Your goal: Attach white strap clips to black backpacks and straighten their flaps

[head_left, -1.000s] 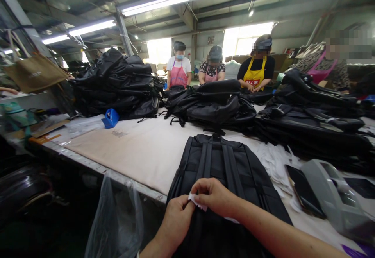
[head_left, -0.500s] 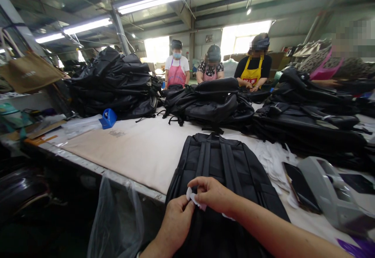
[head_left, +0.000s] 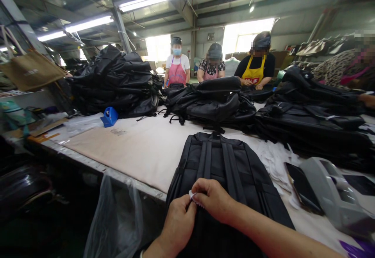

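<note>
A black backpack [head_left: 216,160] lies on the pale table in front of me, its two straps running lengthwise. Over its lower left part my two hands meet fingertip to fingertip. Between them is a small white tag-like piece [head_left: 192,195], largely covered by the fingers. My left hand [head_left: 178,217] is closed, thumb and fingers pinching the piece from below. My right hand [head_left: 209,199] is closed on the same piece from the right, with the index finger curled over. Exactly what the white piece is made of cannot be made out.
Black bags are heaped at the left [head_left: 111,82], middle and right of the table. White strips [head_left: 275,156], a phone [head_left: 303,187] and a grey tape dispenser [head_left: 331,195] lie at right. A blue holder [head_left: 109,117] stands left. Several people work across the table.
My fingers have drawn closer together around the white piece, so less of it shows. The person at far right has shifted to the right.
</note>
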### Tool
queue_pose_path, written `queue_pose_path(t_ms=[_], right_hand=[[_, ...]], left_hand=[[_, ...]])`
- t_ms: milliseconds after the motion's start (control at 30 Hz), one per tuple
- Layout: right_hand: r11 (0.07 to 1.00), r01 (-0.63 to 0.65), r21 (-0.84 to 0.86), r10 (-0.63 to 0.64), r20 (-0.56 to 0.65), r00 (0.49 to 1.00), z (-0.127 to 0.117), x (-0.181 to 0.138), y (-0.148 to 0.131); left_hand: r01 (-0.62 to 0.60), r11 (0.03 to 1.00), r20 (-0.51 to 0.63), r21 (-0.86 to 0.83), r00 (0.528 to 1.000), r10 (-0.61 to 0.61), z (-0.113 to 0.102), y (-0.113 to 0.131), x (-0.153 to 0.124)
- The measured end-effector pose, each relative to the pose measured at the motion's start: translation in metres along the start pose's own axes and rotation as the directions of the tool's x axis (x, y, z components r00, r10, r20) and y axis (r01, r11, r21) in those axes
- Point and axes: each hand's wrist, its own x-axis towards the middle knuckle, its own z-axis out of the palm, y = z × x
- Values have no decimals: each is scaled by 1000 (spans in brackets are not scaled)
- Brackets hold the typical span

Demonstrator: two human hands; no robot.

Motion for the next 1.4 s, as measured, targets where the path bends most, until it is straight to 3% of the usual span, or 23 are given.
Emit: queue_pose_path(t_ms=[200, 333, 467, 667, 733, 800, 867, 967, 1067, 1200, 1400], right_hand=[[992, -128, -23, 129, 127, 983, -11, 8, -4], [932, 98, -349, -65, 103, 992, -18, 11, -15], [797, 314, -516, -216, 243, 946, -16, 21, -27], [692, 374, -618, -264, 266, 927, -2, 43, -36], [750, 311, -584, -233, 206, 950, -6, 44, -34], [831, 143, -538, -146, 37, 989, -14, 37, -29], [869, -37, -493, -15, -100, 995, -23, 25, -24], [863, -186, -470, 167, -82, 983, -28, 4, -18], [851, -245, -464, 253, -47, 966, -22, -10, -13], [872, -199, -446, 195, -56, 979, -13, -15, -7], [906, -139, -399, 152, 1, 988, -14, -18, -3]], left_hand=[[7, 998, 4, 67, 1000, -7, 1, 3, -1], [-4, 997, -9, 80, 1000, 5, -1, 4, 0], [-16, 994, 2, 107, 1000, 15, 2, 0, 0], [-51, 987, 36, 154, 998, 46, 7, -7, 1], [-37, 986, 16, 160, 999, 35, 4, -6, 3], [-17, 986, -1, 169, 1000, 18, 2, -5, 4], [-6, 986, 6, 168, 1000, 5, 2, -4, 4], [-25, 992, 34, 127, 999, 21, 4, -1, 1], [-43, 999, 91, 34, 995, 39, 6, 2, 1], [1, 998, 168, -55, 986, 8, 5, 6, 4], [-69, 992, 42, 105, 997, 65, 13, 2, 10]])
